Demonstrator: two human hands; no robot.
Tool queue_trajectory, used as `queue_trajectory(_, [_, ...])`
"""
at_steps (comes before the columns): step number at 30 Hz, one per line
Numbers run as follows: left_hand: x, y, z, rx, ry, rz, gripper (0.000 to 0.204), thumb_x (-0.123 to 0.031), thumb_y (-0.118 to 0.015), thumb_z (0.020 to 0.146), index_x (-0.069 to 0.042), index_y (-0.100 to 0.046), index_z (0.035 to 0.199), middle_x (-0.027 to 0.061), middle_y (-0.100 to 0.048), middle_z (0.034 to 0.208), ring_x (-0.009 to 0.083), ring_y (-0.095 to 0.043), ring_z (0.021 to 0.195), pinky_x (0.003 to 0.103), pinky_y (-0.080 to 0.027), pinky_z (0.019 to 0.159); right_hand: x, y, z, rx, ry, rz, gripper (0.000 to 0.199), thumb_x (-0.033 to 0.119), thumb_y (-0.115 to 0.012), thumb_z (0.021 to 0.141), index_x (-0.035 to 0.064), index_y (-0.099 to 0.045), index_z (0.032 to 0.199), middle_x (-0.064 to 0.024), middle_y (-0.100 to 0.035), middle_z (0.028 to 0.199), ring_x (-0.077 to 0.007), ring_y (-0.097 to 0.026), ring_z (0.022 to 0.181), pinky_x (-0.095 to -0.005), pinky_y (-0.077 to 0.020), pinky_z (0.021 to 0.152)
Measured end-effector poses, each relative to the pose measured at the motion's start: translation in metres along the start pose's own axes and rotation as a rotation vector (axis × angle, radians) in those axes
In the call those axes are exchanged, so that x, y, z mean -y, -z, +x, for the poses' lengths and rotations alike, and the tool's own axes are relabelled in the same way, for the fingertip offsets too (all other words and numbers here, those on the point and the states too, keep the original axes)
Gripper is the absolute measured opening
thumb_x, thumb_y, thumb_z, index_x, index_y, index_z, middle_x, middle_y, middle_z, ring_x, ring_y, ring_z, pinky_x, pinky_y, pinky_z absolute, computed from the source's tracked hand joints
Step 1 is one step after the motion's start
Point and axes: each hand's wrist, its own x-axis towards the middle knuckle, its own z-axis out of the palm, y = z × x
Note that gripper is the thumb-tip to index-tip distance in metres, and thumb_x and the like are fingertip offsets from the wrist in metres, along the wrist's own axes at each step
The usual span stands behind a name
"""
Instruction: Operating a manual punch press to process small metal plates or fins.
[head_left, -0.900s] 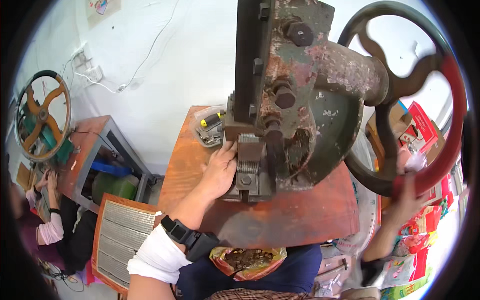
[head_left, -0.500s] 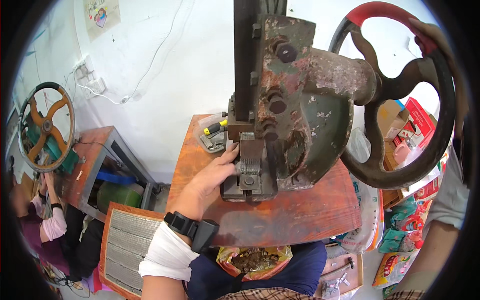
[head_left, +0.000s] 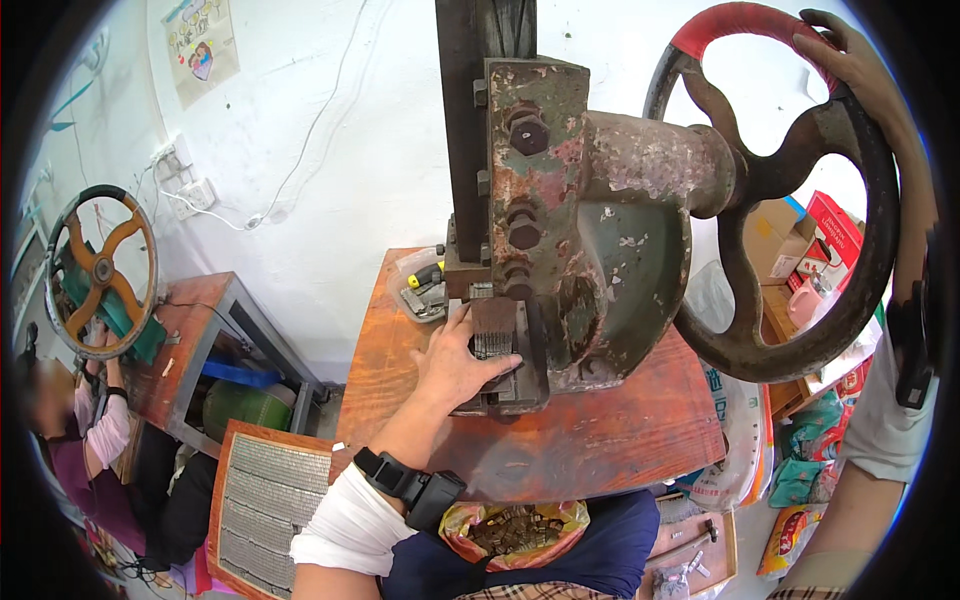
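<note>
A ribbed grey metal block [head_left: 493,343] is touched by the left hand [head_left: 450,364], grip spread. A red-and-black handwheel [head_left: 762,180] is touched by the right hand [head_left: 862,76], grip unclear.

The left arm [head_left: 405,430] wore a white sleeve [head_left: 345,525] and boxy black wristband [head_left: 410,487], the right arm [head_left: 847,515] a pale grey sleeve [head_left: 888,435]; checked cloth [head_left: 540,592] met navy cloth [head_left: 612,545] below.

Press [head_left: 545,190] on table [head_left: 620,430], wheel [head_left: 768,180] at right
</note>
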Motion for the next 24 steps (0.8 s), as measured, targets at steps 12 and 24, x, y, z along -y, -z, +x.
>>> queue_trajectory(12, [0.010, 0.012, -0.004, 0.162, -0.056, 0.061, 0.127, -0.053, -0.086, 0.044, -0.011, -0.021, 0.145, 0.0138, -0.017, 0.152, 0.0366, -0.018, 0.138, 0.070, -0.019, 0.100, -0.067, -0.008, -0.013, 0.287, -0.213, 0.685, 0.060, 0.033, -0.066, 0.078, 0.0012, -0.050, 0.127, -0.0034, -0.057, 0.091, -0.0095, -0.055, 0.077, -0.0226, -0.0463, 0.068])
queue_trajectory(24, [0.018, 0.005, 0.007, 0.187, -0.127, 0.024, 0.127, -0.057, -0.084, 0.045, -0.012, -0.022, 0.146, 0.0138, -0.018, 0.152, 0.0359, -0.023, 0.136, 0.072, -0.021, 0.098, 0.007, -0.123, -0.285, -0.524, -0.469, 0.803, 0.040, 0.003, -0.066, 0.079, -0.0021, -0.046, 0.114, -0.0087, -0.059, 0.097, -0.0166, -0.058, 0.086, -0.0312, -0.0454, 0.084])
